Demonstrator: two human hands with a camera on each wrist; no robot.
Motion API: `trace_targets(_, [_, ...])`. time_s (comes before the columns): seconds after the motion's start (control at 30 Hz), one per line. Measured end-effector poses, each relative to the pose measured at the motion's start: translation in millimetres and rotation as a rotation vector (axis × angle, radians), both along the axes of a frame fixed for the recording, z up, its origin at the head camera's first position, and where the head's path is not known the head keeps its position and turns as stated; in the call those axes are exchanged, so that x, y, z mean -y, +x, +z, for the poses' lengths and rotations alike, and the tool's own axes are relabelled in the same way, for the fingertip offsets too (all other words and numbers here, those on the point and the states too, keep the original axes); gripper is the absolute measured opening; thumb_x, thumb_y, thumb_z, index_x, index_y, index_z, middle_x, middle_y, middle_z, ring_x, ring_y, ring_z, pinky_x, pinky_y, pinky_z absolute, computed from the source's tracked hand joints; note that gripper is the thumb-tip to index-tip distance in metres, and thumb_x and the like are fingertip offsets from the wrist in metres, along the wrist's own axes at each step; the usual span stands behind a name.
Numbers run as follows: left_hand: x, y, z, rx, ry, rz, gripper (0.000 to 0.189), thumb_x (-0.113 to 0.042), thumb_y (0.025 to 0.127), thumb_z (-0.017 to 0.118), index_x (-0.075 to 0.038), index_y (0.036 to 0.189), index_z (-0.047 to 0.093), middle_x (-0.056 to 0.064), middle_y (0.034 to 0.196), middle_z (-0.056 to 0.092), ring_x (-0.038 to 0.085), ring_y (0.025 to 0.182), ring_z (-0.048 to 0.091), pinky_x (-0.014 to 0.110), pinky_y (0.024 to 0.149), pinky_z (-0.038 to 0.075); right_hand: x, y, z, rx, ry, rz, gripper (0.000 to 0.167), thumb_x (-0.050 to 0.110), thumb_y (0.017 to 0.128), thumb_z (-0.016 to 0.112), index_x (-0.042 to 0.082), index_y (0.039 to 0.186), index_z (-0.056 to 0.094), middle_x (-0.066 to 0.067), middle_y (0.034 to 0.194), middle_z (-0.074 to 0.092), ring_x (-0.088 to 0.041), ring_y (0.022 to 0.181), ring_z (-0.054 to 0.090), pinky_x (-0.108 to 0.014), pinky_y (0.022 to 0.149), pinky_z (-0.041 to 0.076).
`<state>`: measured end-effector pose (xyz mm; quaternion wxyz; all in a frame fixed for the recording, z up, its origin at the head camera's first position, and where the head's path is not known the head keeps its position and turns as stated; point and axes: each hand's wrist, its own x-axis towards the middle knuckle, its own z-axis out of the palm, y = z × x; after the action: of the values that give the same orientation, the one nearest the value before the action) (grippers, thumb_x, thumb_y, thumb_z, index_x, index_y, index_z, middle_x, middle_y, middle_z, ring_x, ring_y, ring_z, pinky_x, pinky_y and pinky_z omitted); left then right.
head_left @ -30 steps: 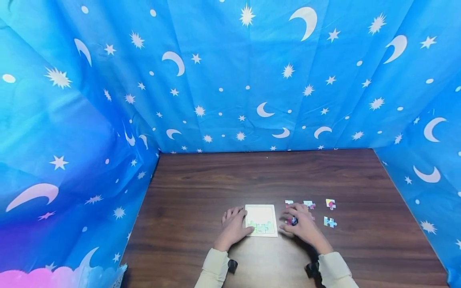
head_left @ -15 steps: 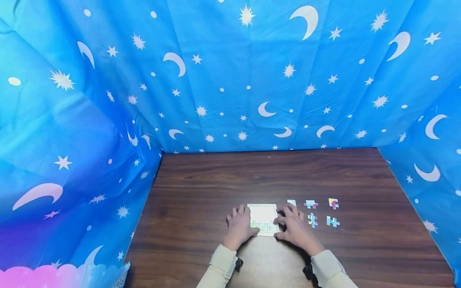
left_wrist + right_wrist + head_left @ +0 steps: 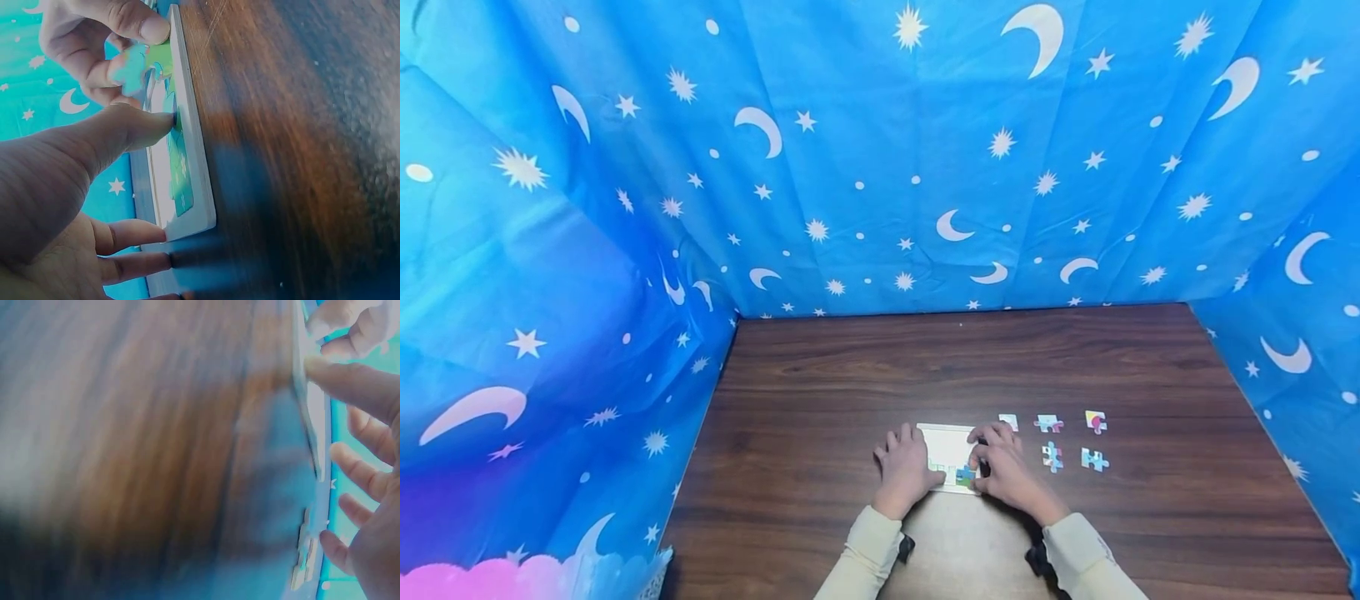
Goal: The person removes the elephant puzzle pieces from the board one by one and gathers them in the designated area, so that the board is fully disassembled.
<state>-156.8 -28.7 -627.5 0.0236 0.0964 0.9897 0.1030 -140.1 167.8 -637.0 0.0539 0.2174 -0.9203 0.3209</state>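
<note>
A small white puzzle board (image 3: 946, 442) lies on the table with jigsaw pieces fitted along its near side. My left hand (image 3: 904, 475) rests over its left edge, thumb pressing on the fitted pieces (image 3: 180, 181) and the other fingers spread straight at the rim. Over the near right part of the board, my right hand (image 3: 1011, 473) pinches a blue-and-green puzzle piece (image 3: 965, 476) between thumb and fingers. The left wrist view shows this piece tilted, partly above the board; how far it is seated cannot be seen.
Several loose puzzle pieces lie right of the board, among them a yellow-and-pink one (image 3: 1096, 421) and a light blue one (image 3: 1094, 459). One piece (image 3: 1007, 421) is partly behind the right hand. A blue star-and-moon curtain (image 3: 880, 167) encloses the dark wooden table (image 3: 820, 375).
The right hand has moved left from among the loose pieces to the board, carrying a puzzle piece, now visible as blue and green. The left hand stays at the board's left edge.
</note>
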Motion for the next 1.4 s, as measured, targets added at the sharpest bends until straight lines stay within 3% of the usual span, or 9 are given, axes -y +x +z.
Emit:
trace_targets(0.2, [-1.0,0.0,-0.1,0.021,-0.002,-0.005,0.067,-0.049,0.07,0.087,-0.003,0.11,0.06,0.01,0.107,0.05,0.034,0.1,0.048,0.057,0.077,0.042,-2.5,1.5,-2.7,-0.035,0.017,-0.013,0.025,0.011,0.066,0.092,0.015,0.076,0.069,-0.013,0.114,0.06,-0.04,0.118,0.042,-0.06,0.086,0.034])
trace_targets(0.4, [0.7,6.0,-3.9,0.036,-0.001,-0.004,0.072,-0.051,0.072,0.086,-0.001,0.116,0.059,0.011,0.109,0.051,0.034,0.101,0.048,0.057,0.077,0.043,-1.7,5.4,-4.8,-0.099,0.046,0.017,0.027,0.014,0.063,0.094,0.014,0.075,0.07,-0.012,0.113,0.06,-0.04,0.116,0.043,-0.059,0.083,0.036])
trace_targets(0.67, [0.1,8.1,-8.1,0.024,0.01,-0.012,0.069,-0.051,0.073,0.086,-0.001,0.113,0.059,0.012,0.109,0.051,0.035,0.103,0.049,0.058,0.077,0.043,-6.0,5.1,-2.5,-0.057,-0.151,0.008,0.028,0.005,0.072,0.084,0.02,0.069,0.061,-0.015,0.106,0.062,-0.041,0.11,0.046,-0.062,0.086,0.031])
trace_targets(0.83, [1.4,9.8,-10.7,0.023,0.001,-0.012,0.069,-0.052,0.073,0.086,-0.002,0.112,0.059,0.011,0.107,0.05,0.034,0.102,0.048,0.055,0.074,0.042,-17.5,7.8,7.5,0.031,-0.22,-0.035,0.029,0.004,0.077,0.081,0.022,0.07,0.06,-0.016,0.107,0.063,-0.042,0.108,0.046,-0.062,0.087,0.028])
trace_targets(1.13, [3.4,11.0,-12.2,0.005,0.028,-0.014,0.065,-0.051,0.073,0.086,-0.004,0.109,0.06,0.011,0.107,0.051,0.034,0.102,0.048,0.055,0.074,0.042,-41.8,19.7,23.6,0.102,-0.123,-0.1,0.028,0.007,0.083,0.078,0.023,0.07,0.059,-0.018,0.116,0.061,-0.045,0.12,0.038,-0.064,0.085,0.028])
trace_targets(1.4, [5.5,6.5,-7.2,-0.009,0.031,-0.026,0.069,-0.051,0.075,0.085,-0.001,0.115,0.06,0.014,0.116,0.053,0.036,0.106,0.048,0.057,0.076,0.043,-64.2,37.2,21.9,0.088,-0.001,-0.147,0.03,0.006,0.081,0.08,0.023,0.072,0.057,-0.018,0.119,0.059,-0.05,0.122,0.037,-0.068,0.086,0.03])
